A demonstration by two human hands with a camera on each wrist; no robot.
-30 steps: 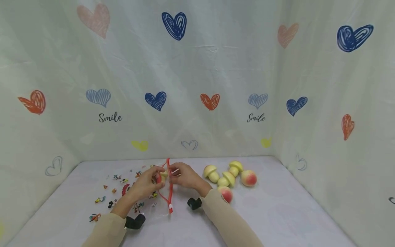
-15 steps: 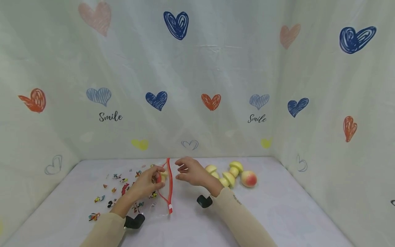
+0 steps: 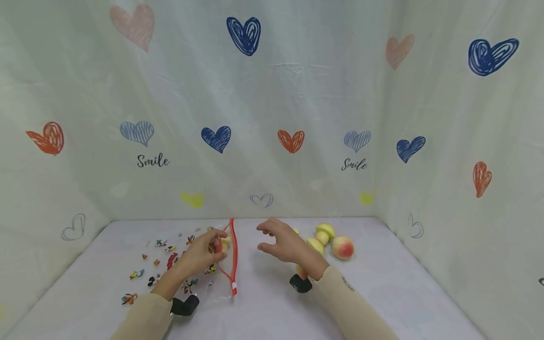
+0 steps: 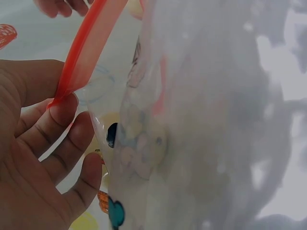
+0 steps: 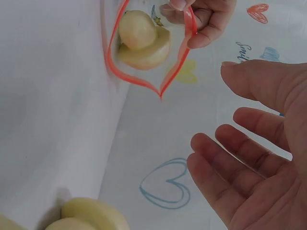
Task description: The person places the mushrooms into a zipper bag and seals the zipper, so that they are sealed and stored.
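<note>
My left hand point(image 3: 199, 252) pinches the red zip edge of a clear plastic bag point(image 4: 206, 120) between thumb and fingers, holding its mouth apart. Inside the bag, seen through its opening in the right wrist view, sits a pale yellow toy mushroom point(image 5: 144, 40). My right hand point(image 3: 284, 243) is off the bag, in the air to its right, with fingers relaxed and nothing in them. Behind and beside that hand lie more yellow mushrooms point(image 3: 325, 231), partly hidden by the hand and forearm, and a toy peach point(image 3: 343, 248) with a red blush.
Many small colourful figures point(image 3: 137, 274) are scattered on the left of the white table point(image 3: 382, 302), some of them behind the bag and left arm. A white curtain point(image 3: 263, 94) printed with hearts surrounds the table at the back and sides.
My right hand has left the bag's red edge and moved right, toward the mushrooms, its forearm now covering part of them. The left hand and the bag stay in place.
</note>
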